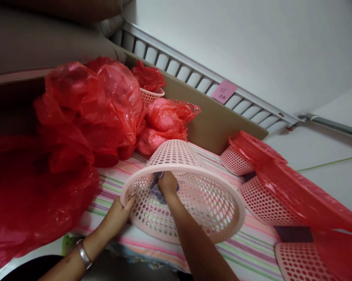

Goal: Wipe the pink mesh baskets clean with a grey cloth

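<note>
A pale pink perforated plastic basket (pixel 187 169) lies tipped on its side on a striped cloth (pixel 111 195), its mouth facing me. My left hand (pixel 125 207) grips the rim at its left edge, thumb on the inside. Deep inside the basket, my right hand (pixel 168 184) is closed on a greyish-purple cloth (pixel 158 189), pressed near the inner wall. Part of that cloth is hidden behind the hand.
Big red plastic bags (pixel 105 105) are heaped at left, and smaller filled red bags (pixel 170 117) sit behind the basket. At right stand several pink baskets (pixel 266 199) lined with red plastic. A metal railing (pixel 193 74) with a pink note (pixel 224 91) runs along the wall.
</note>
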The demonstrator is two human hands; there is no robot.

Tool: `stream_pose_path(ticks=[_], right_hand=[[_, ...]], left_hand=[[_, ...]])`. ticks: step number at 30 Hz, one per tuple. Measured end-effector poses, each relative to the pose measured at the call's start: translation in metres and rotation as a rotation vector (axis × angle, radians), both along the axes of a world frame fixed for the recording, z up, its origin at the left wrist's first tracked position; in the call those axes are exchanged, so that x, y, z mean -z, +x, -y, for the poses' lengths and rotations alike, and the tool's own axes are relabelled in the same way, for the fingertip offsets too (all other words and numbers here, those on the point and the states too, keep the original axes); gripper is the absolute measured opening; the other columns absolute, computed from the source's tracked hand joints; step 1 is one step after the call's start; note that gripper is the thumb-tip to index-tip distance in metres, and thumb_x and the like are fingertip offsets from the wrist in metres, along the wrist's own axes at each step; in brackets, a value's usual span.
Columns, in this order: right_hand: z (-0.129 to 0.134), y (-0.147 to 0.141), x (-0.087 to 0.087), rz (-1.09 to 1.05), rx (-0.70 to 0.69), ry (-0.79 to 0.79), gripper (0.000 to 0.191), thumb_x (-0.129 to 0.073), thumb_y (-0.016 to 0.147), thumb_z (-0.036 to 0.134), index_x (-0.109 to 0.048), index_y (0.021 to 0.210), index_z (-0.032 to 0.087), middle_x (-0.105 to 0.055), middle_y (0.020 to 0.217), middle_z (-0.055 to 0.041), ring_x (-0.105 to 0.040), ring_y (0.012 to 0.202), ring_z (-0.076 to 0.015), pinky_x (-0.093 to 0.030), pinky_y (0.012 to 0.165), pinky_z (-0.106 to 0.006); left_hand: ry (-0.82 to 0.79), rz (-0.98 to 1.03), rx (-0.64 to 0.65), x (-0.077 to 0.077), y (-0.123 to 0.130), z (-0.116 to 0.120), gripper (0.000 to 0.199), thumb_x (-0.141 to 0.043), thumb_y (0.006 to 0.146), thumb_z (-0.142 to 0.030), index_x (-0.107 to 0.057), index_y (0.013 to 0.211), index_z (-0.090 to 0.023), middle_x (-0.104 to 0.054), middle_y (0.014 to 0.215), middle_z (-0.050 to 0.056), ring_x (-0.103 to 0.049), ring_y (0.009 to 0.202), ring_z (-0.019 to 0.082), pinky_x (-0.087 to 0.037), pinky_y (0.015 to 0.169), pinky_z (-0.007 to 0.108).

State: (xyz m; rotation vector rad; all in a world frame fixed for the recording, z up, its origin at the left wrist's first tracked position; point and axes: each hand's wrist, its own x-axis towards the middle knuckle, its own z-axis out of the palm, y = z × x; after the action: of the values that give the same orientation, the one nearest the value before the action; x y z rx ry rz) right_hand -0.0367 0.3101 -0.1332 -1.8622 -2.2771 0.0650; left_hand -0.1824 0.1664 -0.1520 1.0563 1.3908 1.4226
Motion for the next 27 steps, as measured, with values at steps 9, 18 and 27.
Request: stream_pose_path(ticks=[9, 18, 27], right_hand=[[0.134, 0.019, 0.006, -0.038, -0.286, -0.05, 0.052, -0.055, 0.062, 0.013, -0.06, 0.114, 0.02, -0.062, 0.111, -0.0097, -0.057, 0.103, -0.0237, -0.04, 0.092, -0.033], [0.035, 0.012, -0.003, -0.029, 0.045, 0.021, 0.029, -0.049, 0.078, 0.021, -0.062, 0.103, 0.015, -0.066, 0.099, -0.0132, -0.061, 0.096, -0.0248, -0.043, 0.082, -0.033], [-0.048, 0.001, 0.004, -0.072, 0.037, 0.01, 0.033, -0.038, 0.088, 0.026, -0.058, 0.113, 0.017, -0.064, 0.108, -0.0101, -0.049, 0.114, -0.0228, -0.034, 0.097, -0.035]], left_hand=[[0.008, 0.074, 0.02, 0.011, 0.003, 0.007, 0.047, -0.052, 0.078, -0.045, -0.062, 0.112, -0.012, -0.064, 0.122, 0.013, -0.05, 0.122, 0.027, -0.027, 0.11, 0.044], [-0.181, 0.186, 0.219, 0.011, 0.034, 0.023, 0.059, -0.047, 0.083, -0.052, -0.046, 0.13, -0.016, -0.073, 0.078, 0.007, -0.065, 0.043, 0.02, -0.054, 0.037, 0.031], [-0.244, 0.225, 0.277, 0.01, 0.03, 0.017, 0.059, -0.047, 0.083, -0.05, -0.043, 0.133, -0.018, -0.072, 0.101, 0.01, -0.07, 0.072, 0.024, -0.058, 0.047, 0.029]])
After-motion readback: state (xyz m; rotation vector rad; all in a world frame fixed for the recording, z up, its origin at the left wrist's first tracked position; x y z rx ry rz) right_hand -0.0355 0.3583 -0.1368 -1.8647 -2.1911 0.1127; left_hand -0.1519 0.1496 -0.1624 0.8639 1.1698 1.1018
